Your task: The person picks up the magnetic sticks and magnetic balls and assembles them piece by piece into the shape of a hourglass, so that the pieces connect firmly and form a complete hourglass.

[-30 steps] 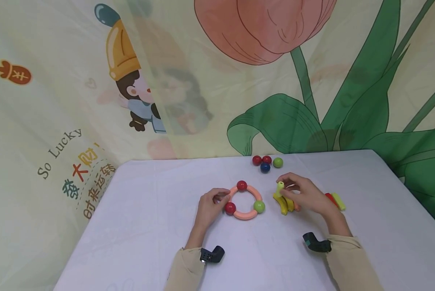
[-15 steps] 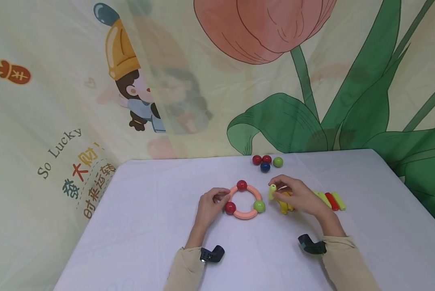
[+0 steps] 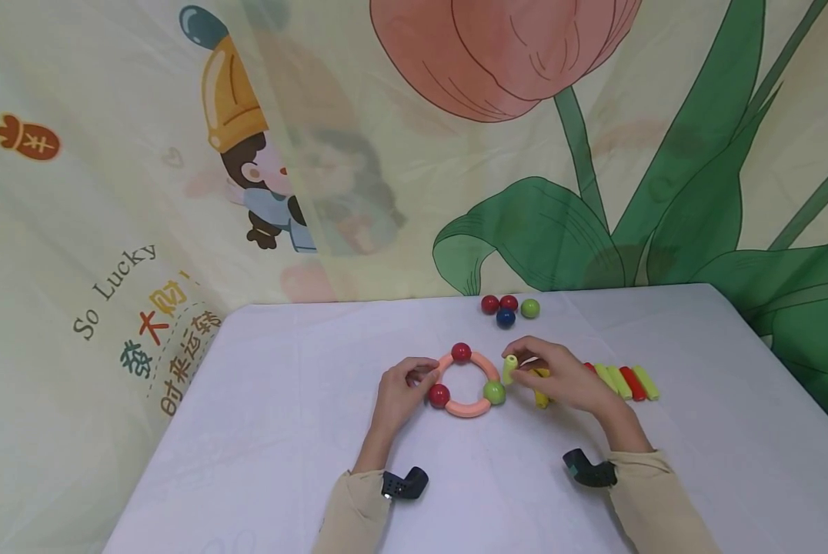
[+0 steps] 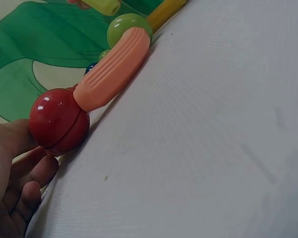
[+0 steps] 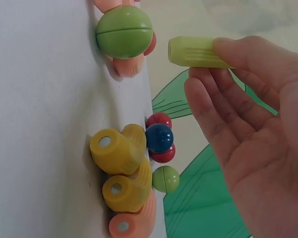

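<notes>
Right of centre in the head view, we see the right hand [image 3: 559, 375] pinching a light yellow-green ribbed stick [image 3: 509, 372] beside a ring of salmon curved pieces and glossy balls [image 3: 467, 410].
Its grip is narrow, thumb against fingers; the left hand [image 3: 400, 394] grips the ring's left side, its thumb [image 4: 17, 136] on a glossy red ball [image 4: 58, 119] in our left wrist view. Only the right wrist view, below centre, gives us pale discs [image 5: 105, 142] in yellow curved pieces [image 5: 120, 157].

Seven balls [image 3: 439, 395], four lime sticks [image 3: 510, 372], two red sticks [image 3: 633, 383], four pink arcs [image 3: 466, 410], at least two yellow arcs [image 5: 120, 157]
</notes>
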The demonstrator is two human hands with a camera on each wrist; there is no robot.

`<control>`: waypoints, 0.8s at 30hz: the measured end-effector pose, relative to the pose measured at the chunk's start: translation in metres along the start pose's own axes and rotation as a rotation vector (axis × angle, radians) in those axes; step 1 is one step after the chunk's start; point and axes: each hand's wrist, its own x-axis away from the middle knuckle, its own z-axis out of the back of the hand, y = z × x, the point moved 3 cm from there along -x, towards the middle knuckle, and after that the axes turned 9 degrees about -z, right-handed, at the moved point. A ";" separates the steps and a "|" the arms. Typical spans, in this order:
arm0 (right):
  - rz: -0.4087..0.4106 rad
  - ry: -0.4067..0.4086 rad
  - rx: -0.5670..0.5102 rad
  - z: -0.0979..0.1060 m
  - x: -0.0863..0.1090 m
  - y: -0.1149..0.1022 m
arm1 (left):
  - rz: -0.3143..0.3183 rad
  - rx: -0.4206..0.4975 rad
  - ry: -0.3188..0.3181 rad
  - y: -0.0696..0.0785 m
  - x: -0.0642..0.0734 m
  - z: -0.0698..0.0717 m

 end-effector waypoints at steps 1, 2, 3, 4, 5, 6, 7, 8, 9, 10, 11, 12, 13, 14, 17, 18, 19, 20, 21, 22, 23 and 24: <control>0.007 -0.004 -0.002 -0.001 0.000 0.000 | 0.001 -0.001 -0.001 0.000 0.000 0.000; 0.012 -0.008 -0.005 -0.002 0.000 -0.001 | 0.000 -0.001 0.000 0.000 0.000 0.000; 0.017 -0.013 -0.007 -0.002 -0.001 -0.001 | 0.000 0.000 0.000 -0.001 0.000 0.000; 0.019 -0.015 -0.008 -0.003 -0.001 -0.001 | -0.001 0.001 0.000 -0.001 0.000 0.000; 0.023 -0.017 -0.006 -0.004 -0.002 -0.002 | -0.004 0.003 0.002 -0.001 0.000 0.000; 0.021 -0.019 -0.005 -0.004 -0.002 -0.002 | -0.008 0.006 0.004 -0.001 0.000 0.000; 0.025 -0.022 -0.003 -0.005 -0.002 -0.003 | -0.007 0.009 0.003 -0.001 0.000 0.000; 0.024 -0.021 0.000 -0.006 -0.003 -0.003 | -0.007 0.011 0.003 -0.002 0.000 0.000; 0.028 -0.023 0.004 -0.006 -0.003 -0.003 | -0.005 0.012 0.002 -0.002 0.000 0.000; 0.032 -0.024 0.008 -0.007 -0.003 -0.004 | -0.007 0.013 0.003 -0.003 0.000 0.000; 0.036 -0.025 0.011 -0.008 -0.003 -0.005 | -0.007 0.014 0.003 -0.003 0.000 0.000; 0.038 -0.025 0.014 -0.008 -0.003 -0.006 | -0.010 0.015 0.004 -0.003 0.000 0.000; 0.044 -0.025 0.016 -0.009 -0.004 -0.006 | -0.007 0.013 0.002 -0.003 -0.001 0.000; 0.044 -0.024 0.019 -0.010 -0.003 -0.007 | -0.011 0.012 0.003 -0.003 -0.001 0.000; 0.044 -0.025 0.030 -0.012 -0.003 -0.009 | -0.019 0.006 0.006 -0.002 -0.001 0.000; 0.041 -0.026 0.036 -0.012 -0.003 -0.009 | -0.019 0.005 0.007 -0.002 -0.001 0.000; 0.038 -0.026 0.043 -0.013 -0.003 -0.009 | -0.016 0.003 0.006 -0.002 -0.001 0.000; 0.035 -0.026 0.049 -0.013 -0.003 -0.009 | -0.017 0.004 0.006 -0.001 -0.001 0.000; 0.032 -0.027 0.055 -0.014 -0.003 -0.009 | -0.017 0.002 0.006 -0.001 -0.001 0.000; 0.029 -0.026 0.060 -0.014 -0.003 -0.009 | -0.017 0.002 0.004 -0.001 -0.001 0.000; 0.027 -0.025 0.065 -0.015 -0.003 -0.009 | -0.017 0.002 0.003 -0.001 -0.001 0.000; 0.024 -0.024 0.068 -0.015 -0.003 -0.009 | -0.014 0.003 0.001 -0.001 -0.001 0.000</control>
